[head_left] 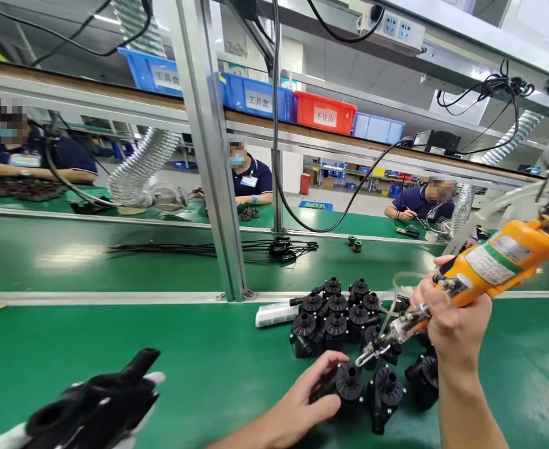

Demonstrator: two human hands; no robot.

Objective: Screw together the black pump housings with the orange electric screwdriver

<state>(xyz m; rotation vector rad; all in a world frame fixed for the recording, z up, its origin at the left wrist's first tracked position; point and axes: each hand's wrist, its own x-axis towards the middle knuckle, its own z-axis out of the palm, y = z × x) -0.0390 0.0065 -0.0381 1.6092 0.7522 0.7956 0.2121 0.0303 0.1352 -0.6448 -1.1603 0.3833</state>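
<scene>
The left hand grasps a black housing between thumb and fingers; the right hand clasps an orange screwdriver, its tip near that housing; fingers hide the housing's left side; a lower-left black part is cut off.

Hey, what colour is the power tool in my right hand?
The power tool is mainly orange; it shows best in the head view.

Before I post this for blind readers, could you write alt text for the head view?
A right hand grips an orange handheld tool, its tip beside a black housing the left hand holds; similar housings cluster on a green bench.
</scene>
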